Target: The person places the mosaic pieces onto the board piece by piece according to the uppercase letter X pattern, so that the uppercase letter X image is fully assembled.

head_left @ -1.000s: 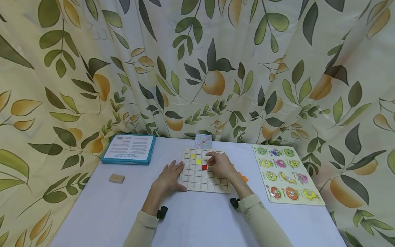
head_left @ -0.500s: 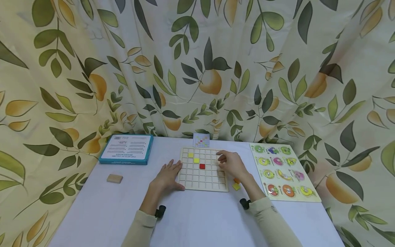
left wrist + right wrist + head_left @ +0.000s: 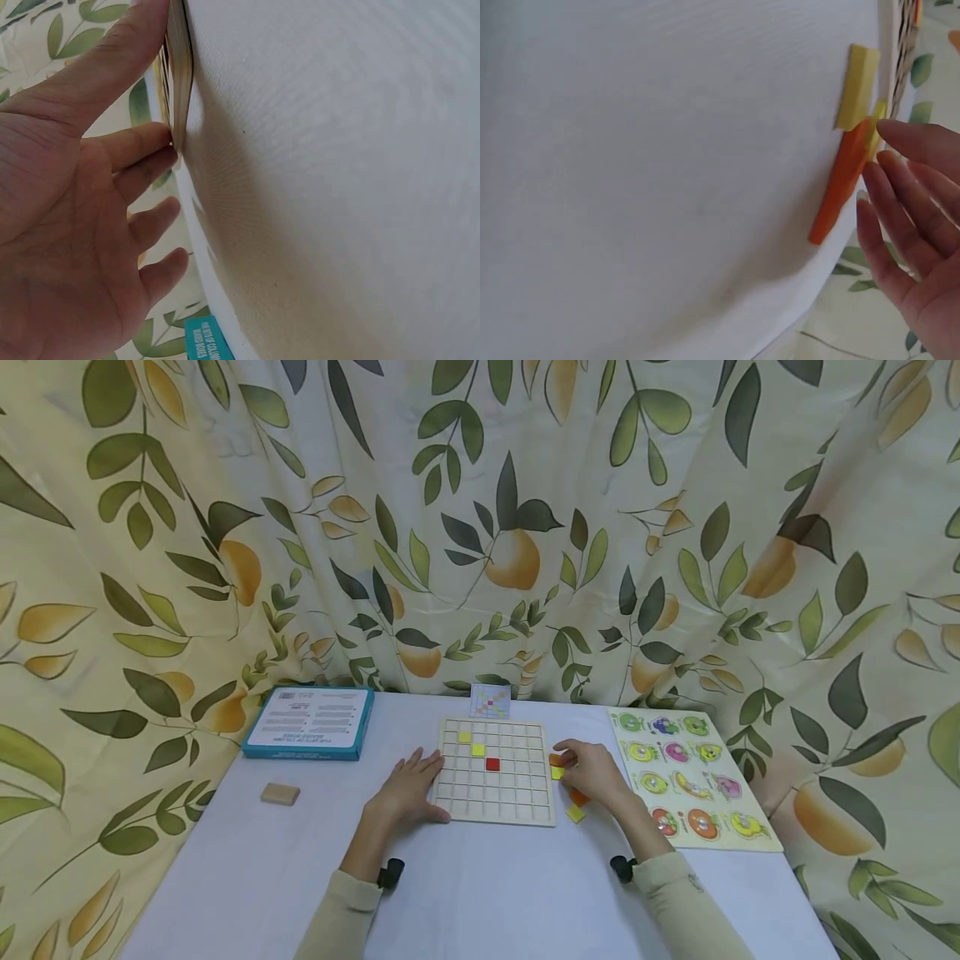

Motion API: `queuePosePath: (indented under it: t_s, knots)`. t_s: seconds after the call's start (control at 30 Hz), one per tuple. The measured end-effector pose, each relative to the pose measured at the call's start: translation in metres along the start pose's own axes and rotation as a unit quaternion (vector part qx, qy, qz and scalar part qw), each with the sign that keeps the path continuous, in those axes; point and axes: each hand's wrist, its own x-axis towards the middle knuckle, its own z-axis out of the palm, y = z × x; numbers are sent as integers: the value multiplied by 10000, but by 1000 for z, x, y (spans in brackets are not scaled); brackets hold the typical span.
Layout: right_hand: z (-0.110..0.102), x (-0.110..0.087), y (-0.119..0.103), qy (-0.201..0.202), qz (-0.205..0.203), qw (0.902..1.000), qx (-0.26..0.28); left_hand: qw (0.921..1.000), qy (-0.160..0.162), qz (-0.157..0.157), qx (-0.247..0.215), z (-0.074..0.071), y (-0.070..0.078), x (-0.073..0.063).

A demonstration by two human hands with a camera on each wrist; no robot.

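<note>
A square wooden grid board lies mid-table, carrying two yellow tiles and one red tile on a diagonal. My left hand rests at its left edge, fingers spread and thumb at the near corner. In the left wrist view the thumb and fingertips meet the board's edge. My right hand is over the loose tiles right of the board, fingers slightly bent. In the right wrist view its thumb and fingertips are right at a yellow tile beside an orange tile; another yellow tile lies close by.
A small patterned card stands behind the board. A fruit picture board lies at the right, near my right forearm. At the left are a blue-edged box and a small wooden block. A leaf-print curtain hangs behind the table.
My right hand has moved right, off the board beside the red tile to the loose tiles, more of which now show. My left hand has stayed at the board's edge.
</note>
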Motion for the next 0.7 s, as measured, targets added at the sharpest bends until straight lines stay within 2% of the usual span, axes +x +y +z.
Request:
queuePosePath:
  t_s: [0.33, 0.7]
  knots:
    - [4, -1, 10, -126, 48, 9997, 210, 10000, -57, 12, -46, -2, 0, 0]
    - [1, 1, 10, -141, -50, 9999, 1, 10000, -65, 42, -35, -5, 3, 0]
